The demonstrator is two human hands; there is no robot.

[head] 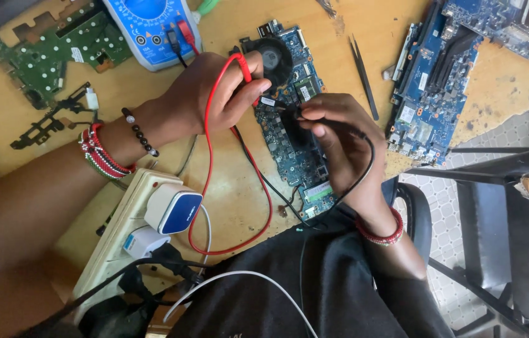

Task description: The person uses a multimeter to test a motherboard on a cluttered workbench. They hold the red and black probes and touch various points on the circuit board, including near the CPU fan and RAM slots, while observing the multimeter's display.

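Table (239,188): tan wood, scuffed, fills most of view.

Chair (514,206): dark frame, 3–4 o'clock off the table edge.

Power strip (123,235): cream, 7 o'clock, two adapters plugged in, one white-and-blue (173,208), one small white below it.

Blue board (292,119): centre, long axis running roughly 12 to 6, round black fan (275,57) at its 12 o'clock end. It lies under and between both hands.

Second blue board (430,94): 2 o'clock, well apart from the hands. Third one at the top-right corner, cut by frame.

Green board (58,50): 10 o'clock. Black bracket just below it.

Multimeter (152,28): blue and white, 11 o'clock, red and black leads plugged into it.

Left hand (214,94): 11 o'clock of the centre board, curled around the red probe (244,69), thumb over the fan area. Red lead (214,206) loops down to 6 o'clock and back. Probe tip hidden by fingers; contact with board — cannot tell.

Right hand (339,138): directly over the board's middle, fingers pinching the black probe (295,116), tip pointing at 9 o'clock onto or just above the board. Black lead (367,163) curves round the hand's 3 o'clock side.

Tweezers (363,75): black, 1 o'clock of the right hand, lying on the table between the two blue boards.

Beaded bands on both wrists.
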